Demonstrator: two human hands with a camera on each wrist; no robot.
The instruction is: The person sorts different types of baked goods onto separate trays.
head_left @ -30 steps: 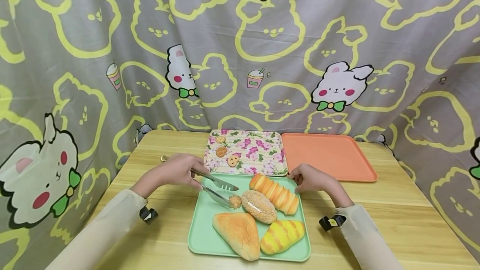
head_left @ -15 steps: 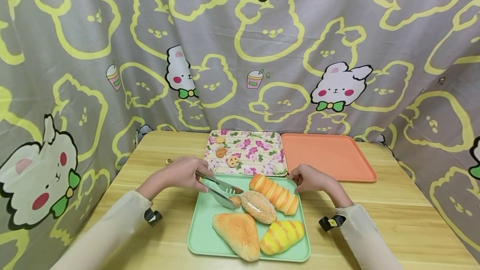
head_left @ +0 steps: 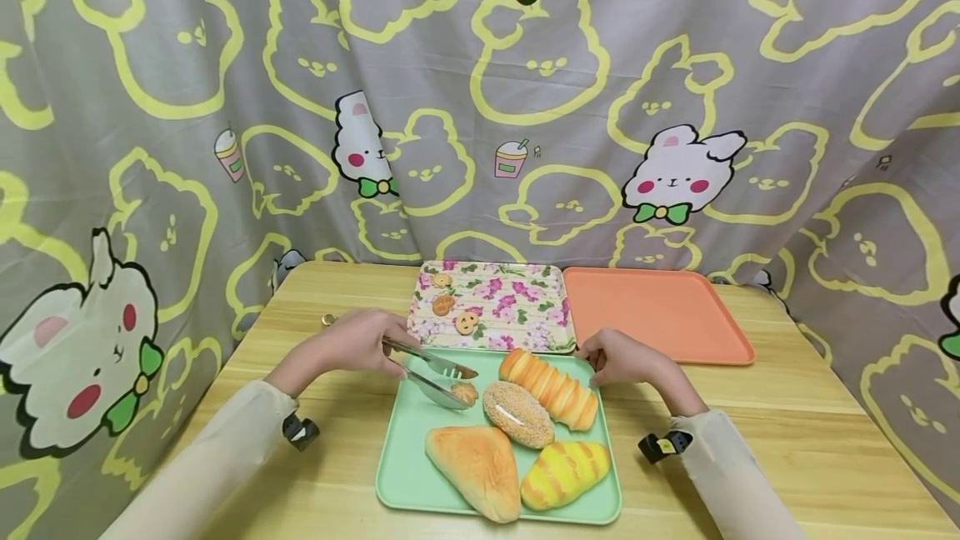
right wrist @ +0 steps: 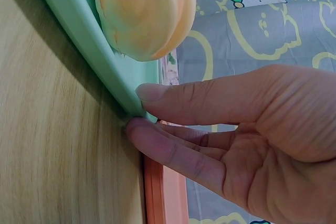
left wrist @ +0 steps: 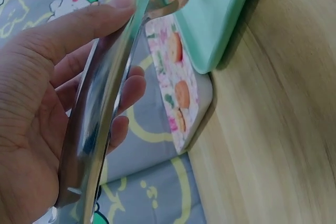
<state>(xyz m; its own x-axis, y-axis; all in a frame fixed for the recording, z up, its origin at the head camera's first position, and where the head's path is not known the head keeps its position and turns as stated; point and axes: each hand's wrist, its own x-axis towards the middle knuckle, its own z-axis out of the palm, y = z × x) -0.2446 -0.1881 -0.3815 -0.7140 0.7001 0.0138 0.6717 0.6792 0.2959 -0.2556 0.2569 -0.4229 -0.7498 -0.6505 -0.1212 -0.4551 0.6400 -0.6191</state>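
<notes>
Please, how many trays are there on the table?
3. The green tray is nearest the person, its far right corner held by the right hand. The flowered tray lies beyond it, and the orange tray is right of the flowered one. I see no others.

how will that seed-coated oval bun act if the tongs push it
The oval bun would probably roll or rock, given its rounded sides. Its grainy-looking coating may give the tongs some grip. The ridged roll close beside it could limit its travel.

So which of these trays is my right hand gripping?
The green tray, nearest you: your right hand pinches its far right corner. The floral tray and orange tray lie beyond it.
</notes>
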